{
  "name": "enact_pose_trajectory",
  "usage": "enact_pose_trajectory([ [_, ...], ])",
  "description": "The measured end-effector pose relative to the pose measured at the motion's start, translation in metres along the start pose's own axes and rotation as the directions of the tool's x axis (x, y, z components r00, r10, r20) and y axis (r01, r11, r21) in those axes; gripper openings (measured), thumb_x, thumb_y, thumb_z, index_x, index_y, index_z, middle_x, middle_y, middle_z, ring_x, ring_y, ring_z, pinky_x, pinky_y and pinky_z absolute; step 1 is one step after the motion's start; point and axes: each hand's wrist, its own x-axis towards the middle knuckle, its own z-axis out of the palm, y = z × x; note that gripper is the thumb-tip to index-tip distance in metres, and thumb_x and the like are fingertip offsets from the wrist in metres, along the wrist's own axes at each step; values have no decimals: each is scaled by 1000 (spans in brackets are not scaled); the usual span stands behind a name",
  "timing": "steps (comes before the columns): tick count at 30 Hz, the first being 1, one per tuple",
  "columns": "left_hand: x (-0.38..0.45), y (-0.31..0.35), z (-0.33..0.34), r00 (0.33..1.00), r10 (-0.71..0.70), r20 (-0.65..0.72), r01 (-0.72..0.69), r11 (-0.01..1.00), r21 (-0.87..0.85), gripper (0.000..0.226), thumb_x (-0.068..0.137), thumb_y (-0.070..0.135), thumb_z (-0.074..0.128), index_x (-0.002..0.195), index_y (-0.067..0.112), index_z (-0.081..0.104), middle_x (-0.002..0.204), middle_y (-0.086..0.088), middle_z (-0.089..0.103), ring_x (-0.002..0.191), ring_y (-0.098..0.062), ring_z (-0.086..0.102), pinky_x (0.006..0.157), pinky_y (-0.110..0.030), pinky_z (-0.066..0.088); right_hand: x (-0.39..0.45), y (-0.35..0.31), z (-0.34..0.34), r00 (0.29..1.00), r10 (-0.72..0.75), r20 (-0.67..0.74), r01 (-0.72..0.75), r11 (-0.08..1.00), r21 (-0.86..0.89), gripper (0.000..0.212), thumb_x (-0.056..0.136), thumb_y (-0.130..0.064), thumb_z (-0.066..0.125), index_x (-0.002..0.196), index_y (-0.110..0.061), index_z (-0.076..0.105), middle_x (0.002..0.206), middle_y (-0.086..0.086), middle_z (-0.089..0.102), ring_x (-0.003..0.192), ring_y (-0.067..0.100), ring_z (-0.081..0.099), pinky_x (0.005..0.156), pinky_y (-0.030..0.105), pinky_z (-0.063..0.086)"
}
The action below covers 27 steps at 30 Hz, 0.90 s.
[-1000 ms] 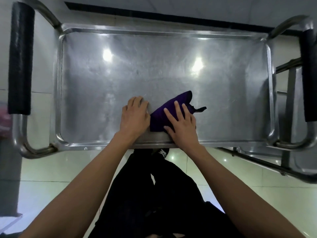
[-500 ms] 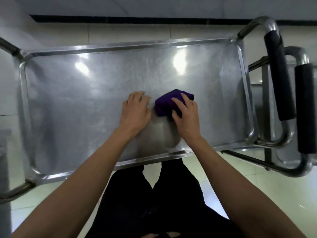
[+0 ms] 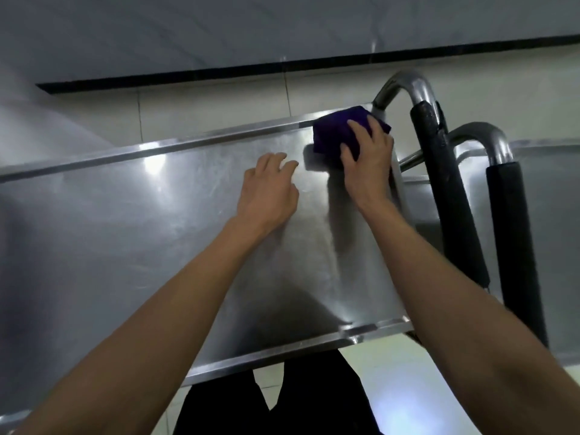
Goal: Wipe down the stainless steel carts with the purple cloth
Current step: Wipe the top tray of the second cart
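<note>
At the cart's [image 3: 125, 233] far corner, right hand [image 3: 365, 166] presses purple cloth [image 3: 337, 130]; left hand [image 3: 270, 186] apparently hovers, fingers spread.

Dim and cool overall — lit from overhead, with soft glare spots on the steel cart top [image 3: 125, 215]. Dark arm shadows across the metal beneath the hands. Slightly soft throughout — strong wide-angle bending at the edges.

I see the cloth [image 3: 337, 133] on the cart [image 3: 125, 221] top at its far right corner, under my right hand [image 3: 367, 164]. My left hand [image 3: 268, 189] rests on the top just left of it. A second cart [image 3: 539, 158] stands right, beyond both handles [image 3: 445, 189].
</note>
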Motion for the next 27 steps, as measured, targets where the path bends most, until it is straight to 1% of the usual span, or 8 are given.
enact_pose_trajectory([
  [2,18,10,-1,1000,-23,7,23,1000,21,49,100,20,48,149,18,45,161,-7,33,149,-27,23,117,-50,26,23,4,4,999,7,39,-5,998,-58,45,100,-31,52,145,-23,48,158,5,32,141,29,30,118,50,27],
  [6,33,19,2,994,-89,60,85,994,76,50,100,23,48,150,22,42,162,-10,28,151,-31,18,119,-55,26,43,6,16,986,-33,166,80,954,-287,48,104,-43,34,150,-30,39,164,7,23,151,31,14,122,57,1],
  [10,25,21,16,986,-100,135,78,984,162,51,100,41,49,148,28,42,163,-11,21,150,-34,13,116,-59,26,45,14,22,972,-44,229,103,962,-252,49,105,-39,35,154,-30,34,166,6,16,153,31,10,123,54,11],
  [13,17,18,32,968,-118,222,69,974,217,74,96,60,49,158,31,20,168,-10,0,153,-37,-3,119,-63,18,37,16,25,971,-42,236,104,962,-254,48,105,-38,38,152,-29,38,165,6,21,152,30,12,121,52,20],
  [17,11,12,41,972,-84,218,34,974,225,88,93,64,52,161,31,7,168,-9,-10,154,-36,-12,120,-64,12,13,24,18,962,-41,272,115,958,-261,48,104,-37,40,150,-28,41,164,4,24,152,29,14,121,50,19],
  [20,7,16,41,979,-81,188,40,977,211,83,94,56,56,160,27,13,168,-11,-3,154,-36,-7,121,-61,12,-13,34,9,958,-23,286,99,962,-253,48,104,-37,40,151,-28,40,165,4,21,153,28,12,122,51,18],
  [24,-16,32,44,992,79,96,-97,976,194,56,94,36,61,144,16,45,154,-9,37,143,-30,29,110,-51,33,-55,43,2,963,20,269,57,960,-276,47,104,-35,40,151,-28,40,165,4,21,153,28,12,122,51,18],
  [27,-37,40,51,988,101,114,-116,984,138,48,94,33,57,137,14,52,146,-7,45,137,-27,35,106,-48,37,-84,50,-6,962,47,269,34,956,-291,47,105,-35,40,151,-28,40,165,4,20,153,28,12,122,52,16],
])
